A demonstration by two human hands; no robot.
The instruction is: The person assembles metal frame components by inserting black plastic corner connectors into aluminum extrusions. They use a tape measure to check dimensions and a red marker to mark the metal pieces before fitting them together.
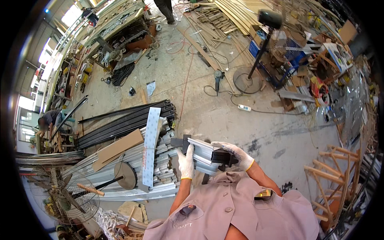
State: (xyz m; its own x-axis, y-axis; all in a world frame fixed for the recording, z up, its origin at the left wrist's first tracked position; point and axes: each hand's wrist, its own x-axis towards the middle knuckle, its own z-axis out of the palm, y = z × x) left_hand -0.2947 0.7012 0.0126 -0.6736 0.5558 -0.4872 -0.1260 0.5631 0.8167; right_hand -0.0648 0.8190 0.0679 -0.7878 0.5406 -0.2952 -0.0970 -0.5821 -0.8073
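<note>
In front of my body I hold a short stack of silver-white metal profiles with both hands. My left hand, in a white knit glove, is closed on its left end, beside a dark grey angular piece. My right hand, gloved too, curls over the right end, its fingers along the far edge. A black block-like piece sits at that end, next to my right palm. Part of the stack's underside is hidden, and I cannot tell whether the dark pieces are fixed to it.
Long silver profiles and black profiles lie to the left, under a pale blue strip. A power tool with its cord lies ahead. A pedestal fan stands beyond, and a wooden frame at right. Other people work farther off.
</note>
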